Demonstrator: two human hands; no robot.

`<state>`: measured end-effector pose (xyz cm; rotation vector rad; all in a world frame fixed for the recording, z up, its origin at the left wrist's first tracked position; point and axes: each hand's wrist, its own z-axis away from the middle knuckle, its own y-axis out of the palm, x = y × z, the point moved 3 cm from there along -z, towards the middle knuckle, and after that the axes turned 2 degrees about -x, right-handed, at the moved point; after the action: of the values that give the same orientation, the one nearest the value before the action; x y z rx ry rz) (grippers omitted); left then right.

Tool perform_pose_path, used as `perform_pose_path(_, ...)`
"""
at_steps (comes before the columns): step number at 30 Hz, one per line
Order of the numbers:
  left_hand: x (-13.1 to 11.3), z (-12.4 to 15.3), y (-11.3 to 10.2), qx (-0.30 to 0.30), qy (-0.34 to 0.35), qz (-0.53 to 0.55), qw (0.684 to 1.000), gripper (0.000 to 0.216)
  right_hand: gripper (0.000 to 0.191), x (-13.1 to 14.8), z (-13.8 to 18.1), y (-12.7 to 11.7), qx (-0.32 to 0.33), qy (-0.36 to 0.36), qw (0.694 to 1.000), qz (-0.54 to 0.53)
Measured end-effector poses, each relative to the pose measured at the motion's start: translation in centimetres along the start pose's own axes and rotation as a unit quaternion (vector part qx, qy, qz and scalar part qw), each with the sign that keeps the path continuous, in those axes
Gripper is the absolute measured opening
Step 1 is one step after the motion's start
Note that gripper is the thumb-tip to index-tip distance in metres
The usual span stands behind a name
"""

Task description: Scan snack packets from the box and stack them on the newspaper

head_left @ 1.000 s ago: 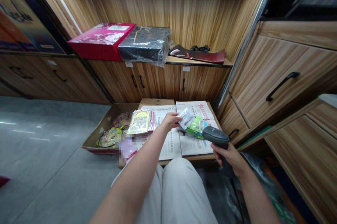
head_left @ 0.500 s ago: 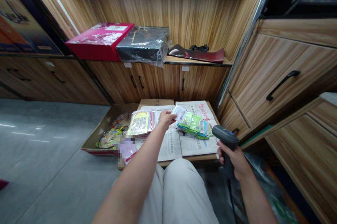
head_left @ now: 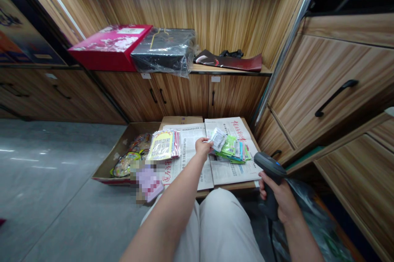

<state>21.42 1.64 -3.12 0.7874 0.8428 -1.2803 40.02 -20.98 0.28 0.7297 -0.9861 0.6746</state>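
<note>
Between the fingers of my left hand (head_left: 203, 148) is a small clear plastic packet (head_left: 218, 139) with whitish contents, held at its near edge. It is over the left end of a fanned pile of green and blue packets (head_left: 232, 149). That pile lies on spread newspaper (head_left: 227, 174). My right hand (head_left: 278, 194) is wrapped round the handle of a dark barcode scanner (head_left: 270, 172), which has a small blue light on top and a cable hanging down. The scanner's head is turned toward the packets. What is printed on the packet is too blurred to read.
Left of the newspaper lies a stack of yellow-fronted wrapped sheets (head_left: 161, 145). Beyond it stands an open cardboard box (head_left: 106, 159) holding bagged items. A pink box (head_left: 107, 46) and a plastic-wrapped black box (head_left: 164, 51) sit on the shelf. Wooden drawers (head_left: 332, 77) rise at right.
My left hand has shifted slightly right and down with the clear packet, which now shows more of its face. The scanner sits a little further right and lower in the picture.
</note>
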Motion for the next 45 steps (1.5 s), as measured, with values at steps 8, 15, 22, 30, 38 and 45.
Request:
perform_pose_path(8,1.4,-0.8,2.0,-0.001,0.017,-0.014,1.0,0.025,0.043,-0.2,0.0,-0.2,-0.004,0.004,1.0,0.017)
perform_pose_path(15,0.7,0.0,0.9,-0.064,0.139,-0.284,0.947,0.029,0.043,-0.2,0.1,-0.4,-0.016,0.005,1.0,0.017)
perform_pose_path(22,-0.2,1.0,1.0,-0.095,0.196,-0.422,0.88,0.025,0.043,-0.8,-0.1,-0.7,-0.018,0.008,1.0,0.02)
perform_pose_path(30,-0.5,1.3,1.5,-0.088,0.191,-0.488,0.847,0.034,0.045,-0.6,0.1,-0.3,-0.017,0.012,0.999,0.029)
perform_pose_path(38,-4.0,0.5,-3.1,-0.151,0.233,-0.492,0.825,0.027,0.05,-0.4,0.8,0.4,-0.021,0.029,0.998,0.047)
perform_pose_path(45,-5.3,-0.4,-13.1,-0.283,0.111,-0.539,0.785,0.034,0.053,-0.9,1.1,1.6,-0.017,0.029,0.998,0.054)
